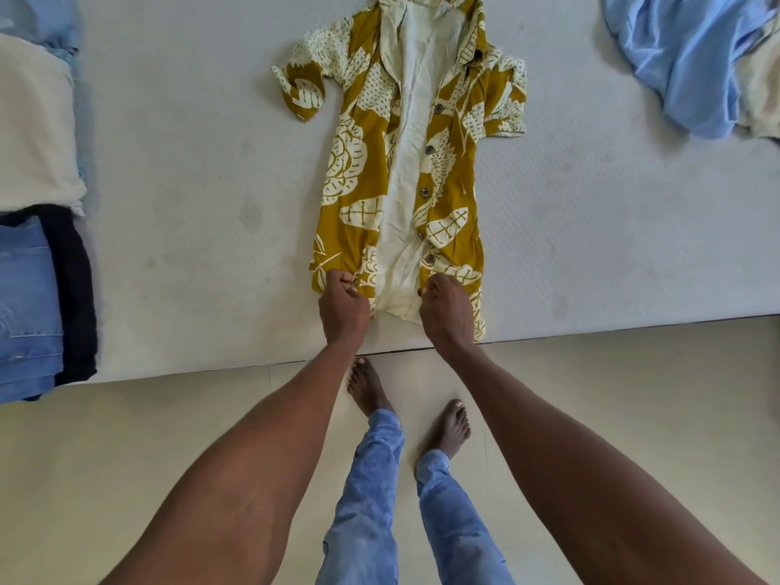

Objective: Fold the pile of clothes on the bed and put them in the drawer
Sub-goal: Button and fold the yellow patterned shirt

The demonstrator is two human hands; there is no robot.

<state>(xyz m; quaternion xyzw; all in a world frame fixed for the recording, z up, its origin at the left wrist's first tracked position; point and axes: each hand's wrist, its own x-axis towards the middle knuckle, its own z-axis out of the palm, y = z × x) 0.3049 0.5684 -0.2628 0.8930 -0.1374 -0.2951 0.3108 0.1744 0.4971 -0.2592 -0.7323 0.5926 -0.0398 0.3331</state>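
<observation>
Spreading one garment flat is the step in hand, by our judgement.

Bed [190, 247]: fills the upper frame, near edge running from 9 to 3 o'clock.

Stack [38, 230], 9 o'clock: cream piece over dark and denim ones, apparently folded.

Blue cloth [683, 65], 2 o'clock: loose, unfolded.

Shirt [367, 171], 12 o'clock: mustard leaf print, face up, front open, collar away from us, hem at the bed edge.

Left hand [342, 305] pinches the left hem corner; right hand [445, 308] is clenched on the right one.

Next, we judge: pull the hem taut, close the front panels, then fold the sides inward.

No drawer in view. No brand or writing readable.
</observation>
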